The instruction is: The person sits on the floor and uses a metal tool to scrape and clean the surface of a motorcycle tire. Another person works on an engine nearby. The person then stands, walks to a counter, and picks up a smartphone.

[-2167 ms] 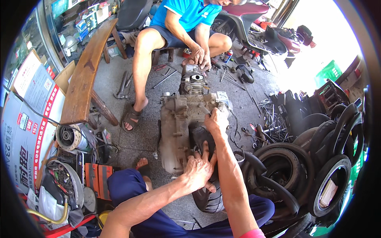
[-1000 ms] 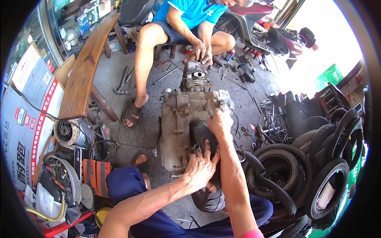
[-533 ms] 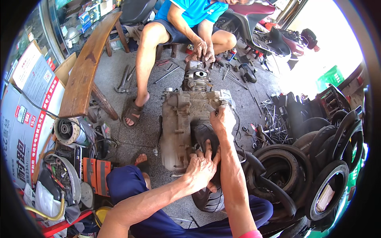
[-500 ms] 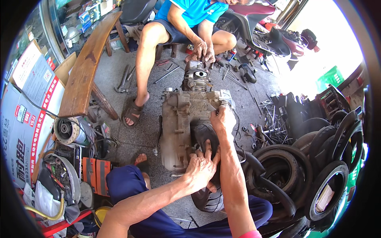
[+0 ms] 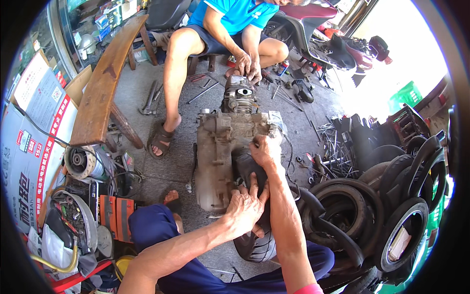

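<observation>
A dusty metal engine block (image 5: 213,166) lies in front of me, its finned cylinder (image 5: 239,103) pointing away and a black rear tyre (image 5: 252,250) attached at its near right. My left hand (image 5: 245,210) rests on the tyre with fingers spread, beside the casing. My right hand (image 5: 267,152) is higher, at the casing's right side above the tyre, fingers curled; whatever is in them is too small to make out. A co-worker's hands (image 5: 248,68) work at the far end of the cylinder.
The co-worker (image 5: 223,19) sits opposite. A wooden bench (image 5: 100,98), cardboard boxes (image 5: 29,161) and orange cases (image 5: 116,218) stand left. Tools (image 5: 205,93) lie scattered on the floor (image 5: 161,181). Stacked tyres (image 5: 396,235) and metal parts (image 5: 333,152) crowd the right; a scooter (image 5: 308,29) stands behind.
My right hand has shifted slightly left and turned at the casing, fingertips lower than half a second ago. My left hand stays on the tyre. The whole view has drifted slightly.
</observation>
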Demonstrator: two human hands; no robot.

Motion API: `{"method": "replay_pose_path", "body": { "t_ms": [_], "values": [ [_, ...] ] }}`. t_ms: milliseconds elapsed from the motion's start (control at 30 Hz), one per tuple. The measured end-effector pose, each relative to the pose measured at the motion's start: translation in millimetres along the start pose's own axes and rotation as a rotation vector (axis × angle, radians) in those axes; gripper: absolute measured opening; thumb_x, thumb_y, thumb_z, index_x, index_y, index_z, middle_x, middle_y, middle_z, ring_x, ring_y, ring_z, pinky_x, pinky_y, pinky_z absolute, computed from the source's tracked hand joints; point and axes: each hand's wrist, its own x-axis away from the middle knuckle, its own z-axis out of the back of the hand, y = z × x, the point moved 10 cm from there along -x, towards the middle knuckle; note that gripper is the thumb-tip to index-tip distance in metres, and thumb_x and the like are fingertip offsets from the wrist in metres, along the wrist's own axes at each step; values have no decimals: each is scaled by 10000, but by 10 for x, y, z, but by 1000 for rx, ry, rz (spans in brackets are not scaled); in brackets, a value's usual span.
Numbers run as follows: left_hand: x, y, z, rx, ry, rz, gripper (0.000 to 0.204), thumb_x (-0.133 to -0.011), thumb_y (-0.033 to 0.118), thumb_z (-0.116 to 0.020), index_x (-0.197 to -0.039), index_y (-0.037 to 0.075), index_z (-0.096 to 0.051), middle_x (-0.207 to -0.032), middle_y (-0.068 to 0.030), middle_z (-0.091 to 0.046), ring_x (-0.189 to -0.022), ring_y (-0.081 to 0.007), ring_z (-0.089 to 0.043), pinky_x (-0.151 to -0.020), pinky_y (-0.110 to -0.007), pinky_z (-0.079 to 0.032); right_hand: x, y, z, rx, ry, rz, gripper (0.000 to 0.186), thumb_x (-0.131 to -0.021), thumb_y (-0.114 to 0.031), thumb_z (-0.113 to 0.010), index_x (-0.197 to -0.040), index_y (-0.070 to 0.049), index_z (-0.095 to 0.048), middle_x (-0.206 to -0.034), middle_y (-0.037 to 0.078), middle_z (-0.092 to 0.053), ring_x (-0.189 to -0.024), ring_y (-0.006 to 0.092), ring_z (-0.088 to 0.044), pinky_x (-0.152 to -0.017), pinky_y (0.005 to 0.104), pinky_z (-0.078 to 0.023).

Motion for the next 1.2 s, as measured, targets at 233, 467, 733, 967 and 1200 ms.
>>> {"method": "replay_pose_path", "body": {
  "t_ms": [233,467,733,967,1200],
  "values": [
    [5,31,42,9,53,-7,1522,-375,698,-853,-1548,2,-177,-1495,-397,-294,-1077,-438,-603,-770,-450,-520,24,244,79,87,268,-43,218,-768,-267,-663,-811,-56,-696,-821,194,-696,-793,372,-682,-827,507,-513],
    [11,42,70,17,44,-11,1513,-375,685,-862,-1551,17,-184,-1487,-402,-302,-1074,-432,-608,-768,-451,-520,43,375,293,78,222,-254,257,-783,-235,-642,-932,-27,-673,-922,193,-697,-795,392,-687,-739,477,-549],
    [14,43,85,-4,56,-6,1503,-379,698,-854,-1550,26,-193,-1485,-401,-304,-1066,-430,-607,-767,-453,-520,89,424,282,-55,260,-303,316,-800,-326,-661,-941,-43,-663,-902,208,-683,-808,404,-679,-753,490,-542],
    [20,36,67,4,30,0,1502,-377,688,-861,-1552,30,-196,-1485,-400,-307,-1068,-429,-609,-784,-448,-516,150,556,137,-7,202,-398,315,-832,-340,-639,-948,-49,-676,-924,205,-693,-868,391,-680,-799,484,-534],
    [35,8,135,12,80,-25,1479,-385,672,-860,-1533,-11,-226,-1442,-456,-302,-1031,-452,-623,-769,-443,-534,94,611,44,-56,79,-484,338,-836,-360,-628,-956,-48,-679,-984,204,-692,-958,381,-672,-855,472,-520]
  ]
}}
